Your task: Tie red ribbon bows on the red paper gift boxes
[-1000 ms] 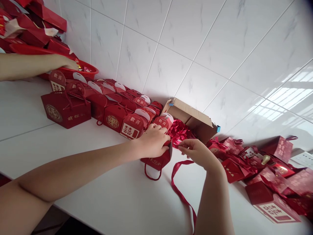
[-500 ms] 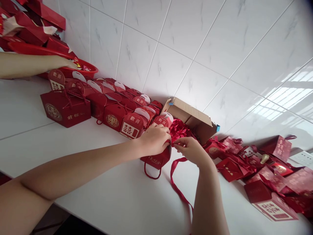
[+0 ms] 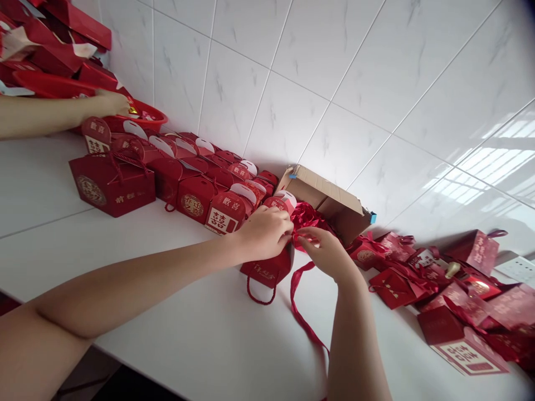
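Note:
A small dark red gift box (image 3: 267,273) stands on the white table, its twisted cord handle (image 3: 261,301) hanging down the front. My left hand (image 3: 267,231) is closed over the top of this box, fingertips bent towards the red ribbon and partly hidden. Close beside it, my right hand (image 3: 326,253) pinches the ribbon between thumb and forefinger at the box's right upper edge. A long tail of the red satin ribbon (image 3: 297,295) curves down onto the table, passing behind my right forearm.
Rows of red gift boxes (image 3: 192,197) stand left. Behind my hands, an open cardboard box (image 3: 326,189) lies near the tiled wall beside bunched red ribbon (image 3: 307,217). More ribboned boxes (image 3: 460,334) fill the right. Another person's hand (image 3: 111,104) is over a red basin (image 3: 156,114).
My right hand has shifted slightly, its fingers still at the ribbon beside my left hand. The other person's hand has lifted a little out of the red basin.

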`<state>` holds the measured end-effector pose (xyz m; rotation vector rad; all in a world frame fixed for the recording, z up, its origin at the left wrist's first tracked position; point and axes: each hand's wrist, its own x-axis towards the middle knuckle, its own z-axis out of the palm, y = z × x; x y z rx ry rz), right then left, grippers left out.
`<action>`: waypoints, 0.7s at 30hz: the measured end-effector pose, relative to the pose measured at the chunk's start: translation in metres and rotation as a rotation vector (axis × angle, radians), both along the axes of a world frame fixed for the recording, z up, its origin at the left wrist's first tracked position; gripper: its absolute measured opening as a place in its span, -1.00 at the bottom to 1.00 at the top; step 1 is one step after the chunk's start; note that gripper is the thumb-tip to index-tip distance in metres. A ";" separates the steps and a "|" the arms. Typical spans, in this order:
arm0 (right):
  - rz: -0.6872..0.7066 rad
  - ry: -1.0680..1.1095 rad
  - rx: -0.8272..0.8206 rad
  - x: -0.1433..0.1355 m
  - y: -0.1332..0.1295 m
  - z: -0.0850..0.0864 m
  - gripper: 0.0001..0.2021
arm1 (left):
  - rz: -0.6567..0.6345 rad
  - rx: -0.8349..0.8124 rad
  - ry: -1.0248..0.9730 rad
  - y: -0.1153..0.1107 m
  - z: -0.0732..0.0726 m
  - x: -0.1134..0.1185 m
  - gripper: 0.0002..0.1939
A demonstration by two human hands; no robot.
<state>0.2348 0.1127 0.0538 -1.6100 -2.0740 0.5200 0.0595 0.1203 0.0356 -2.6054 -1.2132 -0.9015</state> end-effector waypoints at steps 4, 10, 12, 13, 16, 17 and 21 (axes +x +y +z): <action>0.123 0.167 0.032 -0.003 -0.001 0.002 -0.68 | -0.029 0.128 -0.167 -0.002 0.014 -0.006 -0.78; 0.187 0.366 0.113 -0.005 -0.006 0.009 -0.76 | 0.097 0.114 -0.221 -0.011 0.032 -0.018 -0.83; 0.121 0.422 0.202 -0.002 -0.008 0.012 -0.77 | 0.174 -0.015 -0.131 -0.013 0.035 -0.024 -0.78; 0.085 0.451 0.247 0.001 -0.010 0.015 -0.78 | 0.211 -0.101 -0.072 -0.013 0.036 -0.026 -0.74; 0.021 0.592 0.394 0.008 -0.020 0.023 -0.80 | 0.280 -0.331 0.095 -0.010 0.036 -0.032 -0.65; 0.014 0.651 0.452 0.010 -0.025 0.026 -0.81 | 0.290 -0.377 0.132 -0.008 0.035 -0.033 -0.64; -0.024 0.842 0.729 0.014 -0.046 0.038 -0.88 | 0.296 -0.471 0.191 0.000 0.032 -0.035 -0.65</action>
